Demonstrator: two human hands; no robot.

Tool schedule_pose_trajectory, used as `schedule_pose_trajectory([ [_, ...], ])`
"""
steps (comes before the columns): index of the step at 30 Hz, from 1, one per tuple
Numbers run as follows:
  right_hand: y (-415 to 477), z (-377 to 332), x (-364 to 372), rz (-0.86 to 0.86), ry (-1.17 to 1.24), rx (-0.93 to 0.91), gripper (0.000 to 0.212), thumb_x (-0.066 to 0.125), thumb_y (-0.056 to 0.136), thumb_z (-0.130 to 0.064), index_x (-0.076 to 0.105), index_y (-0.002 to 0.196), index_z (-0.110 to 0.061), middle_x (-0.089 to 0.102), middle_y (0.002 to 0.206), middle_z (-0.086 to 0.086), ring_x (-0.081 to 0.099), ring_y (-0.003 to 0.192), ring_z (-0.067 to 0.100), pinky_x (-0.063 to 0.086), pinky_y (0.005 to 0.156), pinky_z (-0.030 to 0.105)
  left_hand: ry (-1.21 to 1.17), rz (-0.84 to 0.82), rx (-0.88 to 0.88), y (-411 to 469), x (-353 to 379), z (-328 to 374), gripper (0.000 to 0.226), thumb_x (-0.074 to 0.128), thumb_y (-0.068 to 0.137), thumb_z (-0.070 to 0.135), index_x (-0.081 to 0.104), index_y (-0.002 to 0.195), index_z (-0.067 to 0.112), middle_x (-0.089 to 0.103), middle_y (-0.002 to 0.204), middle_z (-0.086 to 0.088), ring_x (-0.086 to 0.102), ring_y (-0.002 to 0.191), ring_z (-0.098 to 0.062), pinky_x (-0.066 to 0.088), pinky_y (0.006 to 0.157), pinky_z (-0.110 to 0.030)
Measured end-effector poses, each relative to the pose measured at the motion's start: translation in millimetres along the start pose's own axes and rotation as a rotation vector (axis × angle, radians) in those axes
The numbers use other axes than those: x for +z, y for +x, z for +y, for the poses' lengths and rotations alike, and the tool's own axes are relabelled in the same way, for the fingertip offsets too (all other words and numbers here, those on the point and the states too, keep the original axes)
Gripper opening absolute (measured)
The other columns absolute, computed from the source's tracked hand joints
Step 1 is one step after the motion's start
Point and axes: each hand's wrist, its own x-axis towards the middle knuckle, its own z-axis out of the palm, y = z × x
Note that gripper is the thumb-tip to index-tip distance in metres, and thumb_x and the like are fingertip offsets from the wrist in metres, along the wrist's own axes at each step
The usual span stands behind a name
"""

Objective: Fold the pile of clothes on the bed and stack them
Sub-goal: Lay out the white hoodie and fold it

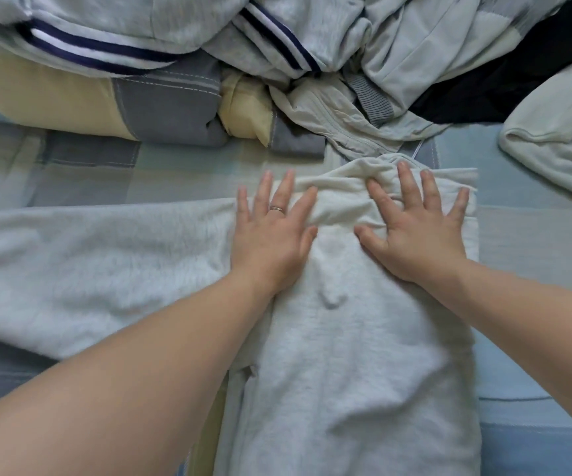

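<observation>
Beneath the left hand (270, 242) and right hand (415, 242), fingers (408, 190) spread flat, lies a pale garment (353, 355). Beyond them sits the clothes pile (312, 46).

There are two hands, a left hand (272, 235) and a right hand (415, 235). One ring (276, 208), one white garment (363, 355), one black garment (518, 73), one bed (535, 207).
</observation>
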Motion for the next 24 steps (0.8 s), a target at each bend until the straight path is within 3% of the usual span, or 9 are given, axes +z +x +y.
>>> schedule_pose_trajectory([
  [3,-15,-11,-6,-0.031,0.078,0.037,0.071,0.031,0.093,-0.065,0.008,0.157,-0.045,-0.021,0.166,0.002,-0.018,0.153,0.028,-0.009,0.117,0.065,-0.038,0.070,0.251,-50,4,0,0.063,0.029,0.097,0.061,0.030,0.156,0.038,0.012,0.169,0.000,0.004,0.156,-0.027,-0.001,0.124,-0.054],
  [5,-35,-23,-4,-0.033,0.116,0.059,0.067,0.034,0.095,-0.059,0.012,0.157,-0.041,-0.020,0.166,0.006,-0.019,0.152,0.028,-0.009,0.119,0.061,0.026,-0.106,0.302,-87,17,-26,0.067,0.021,0.095,0.067,0.016,0.158,0.043,0.003,0.169,0.007,-0.002,0.156,-0.022,-0.007,0.124,-0.050],
  [8,-61,-51,-2,-0.074,0.171,0.021,0.065,0.031,0.098,-0.060,0.012,0.156,-0.040,-0.016,0.167,0.004,-0.019,0.153,0.025,-0.012,0.119,0.059,0.047,-0.146,0.126,-108,20,-92,0.071,0.008,0.091,0.072,-0.005,0.157,0.047,-0.010,0.167,0.013,-0.008,0.155,-0.016,-0.008,0.123,-0.042],
  [11,-88,-92,5,-0.272,0.193,-0.187,0.073,0.020,0.093,-0.070,-0.002,0.157,-0.042,-0.021,0.166,-0.002,-0.022,0.152,0.019,-0.015,0.120,0.055,0.051,-0.177,-0.109,-116,9,-141,0.071,0.009,0.096,0.071,-0.005,0.158,0.041,-0.007,0.169,0.007,-0.005,0.156,-0.019,-0.005,0.125,-0.046],
  [14,-106,-120,16,-0.432,0.171,-0.319,0.080,0.015,0.087,-0.078,-0.013,0.155,-0.046,-0.029,0.162,-0.009,-0.029,0.149,0.017,-0.017,0.120,0.050,-0.021,-0.114,-0.235,-131,-5,-130,0.060,0.041,0.101,0.051,0.026,0.155,0.030,0.014,0.168,-0.004,0.011,0.154,-0.029,0.009,0.122,-0.052],
  [17,-101,-124,9,-0.476,0.213,-0.265,0.069,0.031,0.100,-0.063,-0.005,0.156,-0.045,-0.023,0.164,-0.011,-0.022,0.152,0.017,-0.012,0.121,0.050,-0.263,0.150,-0.188,-167,-18,-82,0.024,0.067,0.089,0.028,0.062,0.109,0.018,0.059,0.123,-0.006,0.056,0.111,-0.033,0.045,0.086,-0.045],
  [19,-94,-123,-2,-0.512,0.239,-0.243,0.064,0.035,0.102,-0.055,0.005,0.158,-0.043,-0.015,0.167,-0.008,-0.015,0.154,0.019,-0.007,0.121,0.051,-0.506,-0.074,-0.279,-193,-23,-50,0.019,0.062,0.093,0.038,0.057,0.097,0.020,0.059,0.105,0.001,0.059,0.096,-0.026,0.049,0.077,-0.039],
  [21,-92,-126,-13,-0.548,0.298,-0.220,0.061,0.039,0.103,-0.049,0.013,0.158,-0.039,-0.008,0.168,-0.006,-0.010,0.154,0.019,-0.003,0.122,0.053,-0.684,-0.368,-0.462,-208,-21,-26,0.029,0.060,0.093,0.050,0.054,0.101,0.022,0.061,0.110,0.002,0.059,0.103,-0.024,0.050,0.083,-0.039],
  [24,-101,-131,-24,-0.551,0.422,-0.191,0.059,0.045,0.104,-0.042,0.026,0.157,-0.029,0.007,0.168,-0.002,0.001,0.155,0.018,0.005,0.124,0.044,-0.681,-0.343,-0.564,-222,-15,-4,0.039,0.063,0.091,0.053,0.054,0.113,0.021,0.059,0.119,-0.001,0.057,0.114,-0.026,0.047,0.088,-0.039],
])
